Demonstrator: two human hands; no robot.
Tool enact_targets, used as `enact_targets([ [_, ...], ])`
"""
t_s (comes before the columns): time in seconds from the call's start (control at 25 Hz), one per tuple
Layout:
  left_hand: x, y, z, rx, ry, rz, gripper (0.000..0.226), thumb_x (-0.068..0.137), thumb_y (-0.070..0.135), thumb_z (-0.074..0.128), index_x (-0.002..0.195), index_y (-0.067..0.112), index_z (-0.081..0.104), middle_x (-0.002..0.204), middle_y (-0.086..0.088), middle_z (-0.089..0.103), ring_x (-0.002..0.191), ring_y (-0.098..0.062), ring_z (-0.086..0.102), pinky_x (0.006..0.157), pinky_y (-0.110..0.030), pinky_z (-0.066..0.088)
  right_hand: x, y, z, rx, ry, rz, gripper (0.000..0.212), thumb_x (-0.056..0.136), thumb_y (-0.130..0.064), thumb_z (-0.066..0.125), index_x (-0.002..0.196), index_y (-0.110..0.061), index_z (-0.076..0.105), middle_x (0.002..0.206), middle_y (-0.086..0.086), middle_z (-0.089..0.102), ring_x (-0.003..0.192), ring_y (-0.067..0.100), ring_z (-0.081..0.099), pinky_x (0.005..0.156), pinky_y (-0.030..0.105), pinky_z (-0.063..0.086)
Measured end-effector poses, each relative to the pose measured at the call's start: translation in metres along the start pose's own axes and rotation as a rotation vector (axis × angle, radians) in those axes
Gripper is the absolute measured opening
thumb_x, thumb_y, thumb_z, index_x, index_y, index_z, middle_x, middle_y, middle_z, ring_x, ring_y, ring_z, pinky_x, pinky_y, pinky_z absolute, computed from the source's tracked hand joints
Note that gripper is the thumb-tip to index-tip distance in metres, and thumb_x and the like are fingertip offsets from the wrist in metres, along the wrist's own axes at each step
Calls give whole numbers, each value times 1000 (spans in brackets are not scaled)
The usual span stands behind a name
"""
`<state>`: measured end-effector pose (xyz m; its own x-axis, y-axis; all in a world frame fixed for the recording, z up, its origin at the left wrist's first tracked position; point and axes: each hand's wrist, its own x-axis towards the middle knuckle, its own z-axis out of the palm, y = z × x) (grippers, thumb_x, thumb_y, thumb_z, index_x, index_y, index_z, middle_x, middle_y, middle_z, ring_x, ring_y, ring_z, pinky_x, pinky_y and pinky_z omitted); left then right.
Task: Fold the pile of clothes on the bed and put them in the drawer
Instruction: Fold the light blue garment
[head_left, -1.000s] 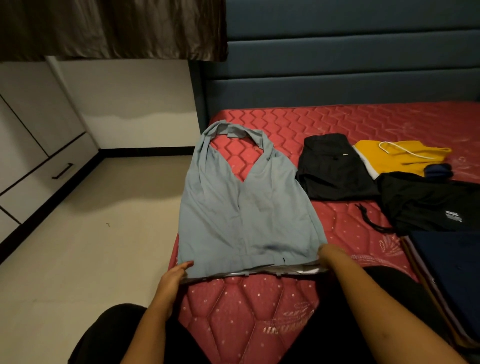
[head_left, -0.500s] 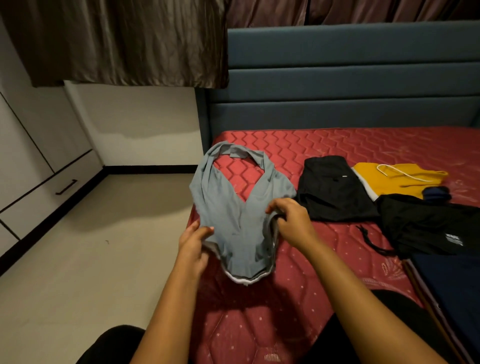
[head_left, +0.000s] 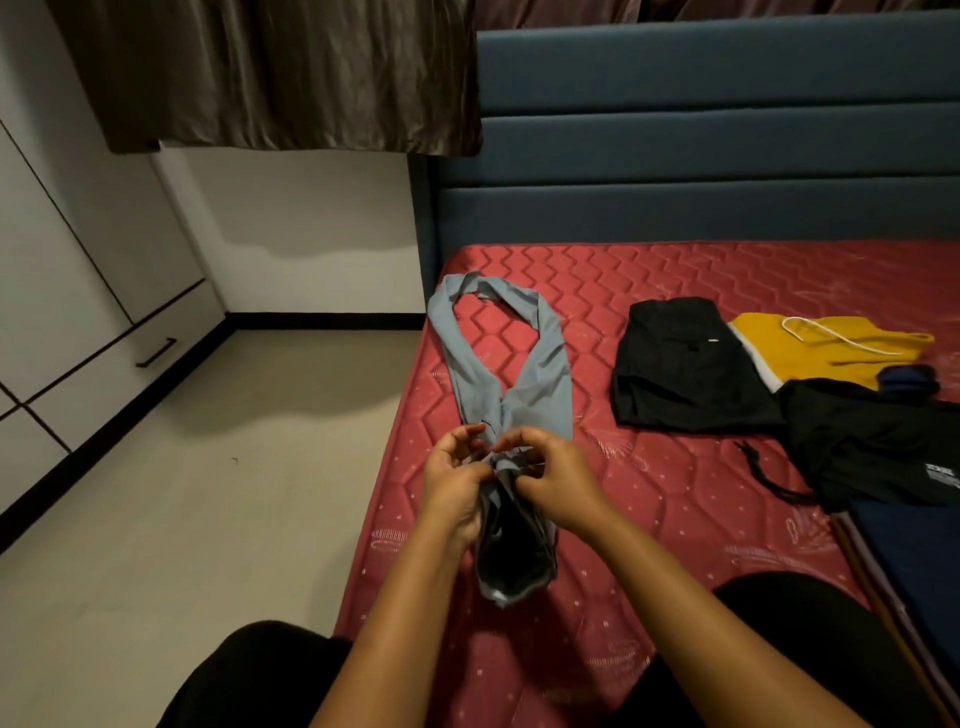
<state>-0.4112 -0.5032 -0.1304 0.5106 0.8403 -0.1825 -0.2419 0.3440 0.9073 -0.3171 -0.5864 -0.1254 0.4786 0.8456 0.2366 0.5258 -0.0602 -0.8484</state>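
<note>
Obs., bedside. Left hand (head_left: 457, 486) and right hand (head_left: 558, 486) meet above the bed (head_left: 675, 525), fingertips almost touching. Both grasp the top (head_left: 511, 374). Each pinches the blue-grey fabric where it is bunched, with thumb and fingertips curled into the gathers. Fabric also lies against the left palm; how far that hand wraps it, cannot tell.

Top, position: gathered into a narrow strip.
- Beyond the hands, the neck loop lies flat on the bed, open, with red quilting showing through it.
- Below the hands, toward the person, the hem end hangs as a tube with a dark mouth and pale trim at the lip. Whether it touches the bed, cannot tell.

Right of the right hand, well apart:
- Folded black piece (head_left: 680, 369), flat on the bed.
- Yellow piece (head_left: 821, 353), further right, with a white cord lying on it; it sits just beside the black one.
- Printed black piece (head_left: 872, 447), nearer and crumpled, with white lettering, overlapping the yellow one's near edge.
- Black drawstring (head_left: 763, 473), trailing from the printed piece toward the right hand without reaching it.
- Navy piece (head_left: 924, 566), right of the right forearm, cut off at the edge of view.

Left of the left hand, across the floor and well apart: drawer (head_left: 130, 358) in the white cabinet, closed, with a dark handle.

Beyond the hands: blue headboard (head_left: 701, 156), with a brown curtain (head_left: 270, 73) above it and to its left.
</note>
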Motion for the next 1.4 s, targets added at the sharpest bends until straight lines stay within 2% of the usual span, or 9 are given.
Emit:
enact_targets([
  [0.24, -4, 2, -5, -75, 13, -10, 56, 77, -33, 29, 95, 15, 52, 90, -2, 57, 70, -5, 62, 59, -18, 48, 0, 16, 6, 239, -123, 100, 50, 76, 14, 49, 114, -14, 67, 118, 5, 66, 113, 13, 60, 97, 27, 49],
  [0.44, -5, 0, -6, 38, -59, 23, 63, 76, -33, 26, 100, 20, 50, 98, -1, 55, 81, -9, 56, 54, -14, 46, 1, 19, 9, 6, -66, -64, 61, 70, 21, 48, 113, -17, 69, 108, -9, 58, 96, -10, 57, 83, 6, 43],
  [0.6, -5, 2, -8, 181, -136, 49, 60, 80, -27, 38, 111, 24, 46, 106, -1, 52, 74, -4, 60, 58, -16, 49, 7, 26, 6, -134, -104, -155, 47, 76, 13, 60, 112, -15, 71, 103, -17, 49, 94, -14, 52, 78, 3, 39],
  [0.8, -2, -4, -17, 423, -243, 199, 66, 70, 4, 81, 115, 35, 44, 119, -4, 53, 104, -9, 61, 79, -19, 51, 22, 25, 4, -240, -154, -265, 27, 77, -5, 61, 103, -11, 68, 106, -5, 61, 95, 6, 55, 83, 14, 40],
  [0.88, -2, -10, -20, 468, -163, 248, 63, 65, 19, 86, 112, 32, 47, 111, 3, 60, 100, -5, 63, 80, -18, 50, 26, 22, 6, -263, -163, -264, 29, 78, -5, 58, 106, -8, 65, 101, -4, 62, 90, 3, 49, 80, 6, 34],
  [1.0, -6, -15, -26, 561, -131, 345, 48, 69, 45, 75, 112, 35, 56, 106, 12, 68, 101, -5, 64, 84, -20, 49, 30, 18, 8, -106, 33, -222, 24, 82, -9, 50, 103, -4, 61, 95, -2, 54, 83, -4, 45, 75, 2, 32],
  [1.16, -13, -10, -13, 891, -36, 482, 53, 83, 12, 61, 133, 21, 47, 121, 2, 59, 110, -18, 57, 87, -29, 45, 34, 7, 12, -3, 118, -228, 17, 78, -9, 52, 93, -10, 60, 89, -4, 53, 83, -5, 48, 74, 6, 35],
  [1.32, -12, 22, 6, 903, 238, 504, 32, 75, 2, 49, 99, 18, 63, 95, -6, 68, 92, -33, 60, 71, -38, 44, 34, -10, 13, 105, 69, -248, 13, 74, -21, 59, 86, -23, 55, 81, -10, 55, 78, 4, 54, 69, 23, 44],
  [1.4, -12, 43, 12, 989, 270, 580, 31, 74, 0, 51, 97, 14, 66, 94, -9, 69, 91, -35, 59, 70, -39, 42, 36, -23, 4, 169, 88, -288, 18, 74, -23, 60, 92, -27, 56, 87, -12, 59, 81, 8, 58, 72, 28, 47],
])
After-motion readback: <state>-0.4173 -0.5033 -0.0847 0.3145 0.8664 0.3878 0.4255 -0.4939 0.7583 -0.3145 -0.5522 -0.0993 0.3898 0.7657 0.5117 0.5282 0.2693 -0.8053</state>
